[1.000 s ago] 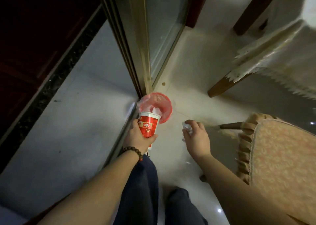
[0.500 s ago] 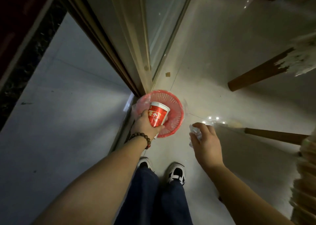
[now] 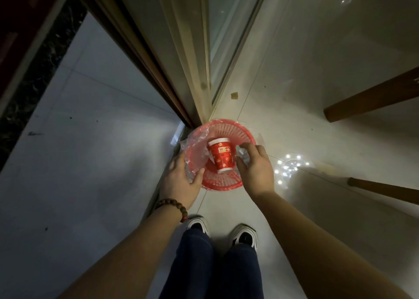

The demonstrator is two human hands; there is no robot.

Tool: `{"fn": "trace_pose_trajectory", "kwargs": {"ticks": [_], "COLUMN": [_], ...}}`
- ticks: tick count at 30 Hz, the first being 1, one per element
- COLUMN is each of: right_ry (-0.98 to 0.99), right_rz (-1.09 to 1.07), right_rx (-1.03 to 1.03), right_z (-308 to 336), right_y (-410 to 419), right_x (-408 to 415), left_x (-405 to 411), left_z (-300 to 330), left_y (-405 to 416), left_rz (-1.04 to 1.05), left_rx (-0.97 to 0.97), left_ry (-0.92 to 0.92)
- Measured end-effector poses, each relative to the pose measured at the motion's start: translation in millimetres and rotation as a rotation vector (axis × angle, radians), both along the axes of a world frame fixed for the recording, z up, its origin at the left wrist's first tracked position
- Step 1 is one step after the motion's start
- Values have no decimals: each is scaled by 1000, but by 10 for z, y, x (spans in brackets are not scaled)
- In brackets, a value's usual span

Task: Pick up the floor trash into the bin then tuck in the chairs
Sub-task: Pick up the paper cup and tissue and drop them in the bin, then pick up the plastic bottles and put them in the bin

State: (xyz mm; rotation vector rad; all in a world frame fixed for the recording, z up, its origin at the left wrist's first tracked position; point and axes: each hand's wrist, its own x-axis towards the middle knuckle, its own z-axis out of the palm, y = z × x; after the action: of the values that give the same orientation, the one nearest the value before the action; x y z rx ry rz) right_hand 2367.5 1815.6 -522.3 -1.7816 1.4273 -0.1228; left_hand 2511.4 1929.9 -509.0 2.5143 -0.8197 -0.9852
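A red mesh bin [image 3: 240,130] with a clear plastic liner stands on the floor by the door frame. A red paper cup [image 3: 221,154] lies tilted inside it, free of my hands. My left hand [image 3: 181,180] is open at the bin's left rim, fingers spread over the liner. My right hand [image 3: 255,168] hovers over the bin's right side, its fingers pinching a crumpled white tissue [image 3: 241,154].
A sliding glass door frame [image 3: 186,56] runs up from the bin. Two wooden chair legs [image 3: 371,99] [image 3: 385,188] slant in from the right. A small brown scrap [image 3: 234,95] lies on the tiles beyond the bin. My feet [image 3: 223,234] stand just behind it.
My left hand let go of the red cup, which now lies in the bin. My right hand moved left with the tissue to above the bin.
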Motion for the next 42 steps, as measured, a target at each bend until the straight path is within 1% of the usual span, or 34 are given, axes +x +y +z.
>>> {"fn": "trace_pose_trajectory", "kwargs": {"ticks": [5,9,13,18,24,28,31,34,38,42], "right_ry": [67,114,87,90,63,79,101,118,145,188], "right_rz": [45,28,8,-21,-84,-140,-213,-306,-446,-612], "right_rx": [57,79,71,-12,-132,-226,-278,-317,-308,-286], "right_z": [-299,-81,520,1724,3338,4091,4415,4590,4681,4687], "right_y": [-12,50,79,30,32,77,133,219,442,778], "right_x": [129,14,-185,-416,-769,-1064,-1291,-1463,-1639,-1885], "left_x": [16,-10,-73,-196,-482,-738,-947,-1147,-1382,-1624], "left_z": [-55,88,561,1702,3210,3874,4154,4317,4427,4441], "left_y": [73,37,-72,-294,-569,-701,-765,-798,-781,-714], "left_rz": [-24,-60,-149,-296,-403,-490,-561,-654,-789,-973], "left_rx": [-20,-8,12,-76,-160,-249,-297,-318,-331,-345], "left_ry": [-47,-52,-87,-160,-203,-231,-238,-236,-210,-190]}}
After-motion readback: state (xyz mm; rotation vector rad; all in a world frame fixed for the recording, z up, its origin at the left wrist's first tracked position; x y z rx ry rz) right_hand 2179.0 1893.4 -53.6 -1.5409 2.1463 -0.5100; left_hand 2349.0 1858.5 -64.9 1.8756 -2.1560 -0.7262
